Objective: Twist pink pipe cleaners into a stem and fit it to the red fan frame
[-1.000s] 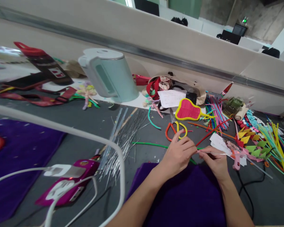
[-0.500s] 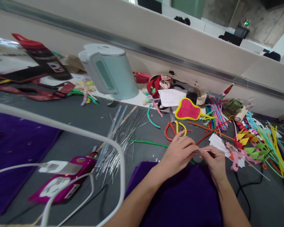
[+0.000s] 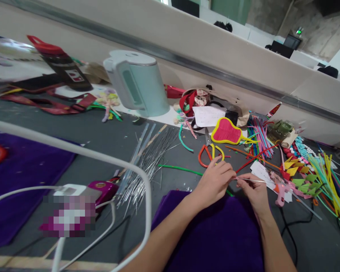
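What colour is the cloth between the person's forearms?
Deep purple cloth, seen best in the head view.

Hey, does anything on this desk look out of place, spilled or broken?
The silver wires lie splayed and crossing left of the left hand, untidily. The kettle also seems odd sharing a desk with pipe cleaners. I see no clear spill or breakage.

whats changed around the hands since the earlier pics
Little beyond a slight shift of the view: nothing was visibly taken up or let go. The right hand still pinches the thin wire, the left hand close by; kettle and scissors stayed put.
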The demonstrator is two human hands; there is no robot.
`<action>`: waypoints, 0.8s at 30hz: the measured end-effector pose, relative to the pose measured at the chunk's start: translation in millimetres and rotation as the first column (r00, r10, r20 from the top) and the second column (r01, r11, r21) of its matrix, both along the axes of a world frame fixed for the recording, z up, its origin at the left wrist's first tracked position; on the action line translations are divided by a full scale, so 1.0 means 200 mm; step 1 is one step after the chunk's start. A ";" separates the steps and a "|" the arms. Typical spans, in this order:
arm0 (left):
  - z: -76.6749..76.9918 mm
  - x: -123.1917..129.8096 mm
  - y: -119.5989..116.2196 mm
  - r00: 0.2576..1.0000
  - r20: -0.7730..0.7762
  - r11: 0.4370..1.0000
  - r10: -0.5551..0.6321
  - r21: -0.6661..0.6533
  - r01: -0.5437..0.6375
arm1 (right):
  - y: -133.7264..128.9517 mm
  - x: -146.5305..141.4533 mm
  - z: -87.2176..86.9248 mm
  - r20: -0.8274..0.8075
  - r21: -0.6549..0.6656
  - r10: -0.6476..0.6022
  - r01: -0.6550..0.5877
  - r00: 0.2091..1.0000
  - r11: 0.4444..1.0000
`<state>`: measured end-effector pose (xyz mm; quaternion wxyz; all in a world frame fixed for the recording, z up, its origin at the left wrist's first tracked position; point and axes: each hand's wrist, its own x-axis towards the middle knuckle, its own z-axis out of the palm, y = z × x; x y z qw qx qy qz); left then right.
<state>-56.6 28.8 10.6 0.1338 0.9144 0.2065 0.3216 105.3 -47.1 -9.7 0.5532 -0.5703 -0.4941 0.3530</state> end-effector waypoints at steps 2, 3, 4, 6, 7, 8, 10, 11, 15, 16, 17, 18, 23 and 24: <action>0.00 0.00 0.00 0.999 0.031 0.998 -0.019 -0.064 0.021 | 0.00 0.00 0.00 0.021 0.032 -0.001 0.000 1.000 0.999; 0.01 0.00 0.00 0.998 0.048 0.994 -0.028 -0.100 0.033 | 0.00 0.00 0.00 0.030 0.044 0.001 -0.003 1.000 0.999; 0.01 0.00 -0.01 0.997 0.065 0.990 -0.037 -0.137 0.045 | 0.00 0.01 0.00 0.040 0.055 0.003 -0.006 0.999 0.998; 0.01 0.00 0.00 0.994 0.097 0.974 -0.051 -0.217 0.071 | -0.01 0.01 0.00 0.066 0.076 0.008 -0.013 0.998 0.997; 0.01 0.00 0.00 0.992 0.114 0.960 -0.061 -0.264 0.089 | -0.01 0.01 0.00 0.083 0.088 0.010 -0.018 0.996 0.996; 0.01 0.00 0.00 0.989 0.132 0.941 -0.074 -0.320 0.113 | -0.01 0.00 0.00 0.102 0.101 0.013 -0.023 0.995 0.995; 0.00 0.00 0.01 0.981 0.161 0.878 -0.107 -0.449 0.169 | -0.02 0.00 0.01 0.132 0.116 0.022 -0.037 0.991 0.993; 0.00 0.00 0.02 0.978 0.170 0.838 -0.118 -0.513 0.189 | -0.02 -0.01 0.02 0.138 0.115 0.022 -0.038 0.990 0.993; -0.01 -0.01 0.03 0.976 0.203 0.739 -0.075 -0.646 0.191 | -0.02 0.00 0.00 0.063 0.048 -0.040 0.037 0.997 0.998; -0.01 -0.01 0.03 0.975 0.215 0.744 -0.051 -0.643 0.180 | -0.01 0.00 -0.01 0.028 0.026 -0.064 0.064 0.998 0.998; 0.00 -0.01 0.04 0.975 0.220 0.763 -0.026 -0.626 0.162 | -0.01 0.01 -0.02 -0.005 0.005 -0.084 0.084 0.996 0.996; 0.00 -0.01 0.04 0.976 0.218 0.793 -0.003 -0.594 0.136 | 0.00 0.01 -0.03 -0.035 -0.009 -0.099 0.099 0.994 0.995; 0.00 -0.01 0.03 0.991 0.134 0.957 0.027 -0.288 0.013 | 0.01 0.02 -0.04 -0.097 -0.036 -0.121 0.118 0.988 0.992; 0.00 -0.01 0.03 0.993 0.115 0.973 0.021 -0.231 0.007 | 0.01 0.01 -0.04 -0.102 -0.036 -0.120 0.117 0.988 0.992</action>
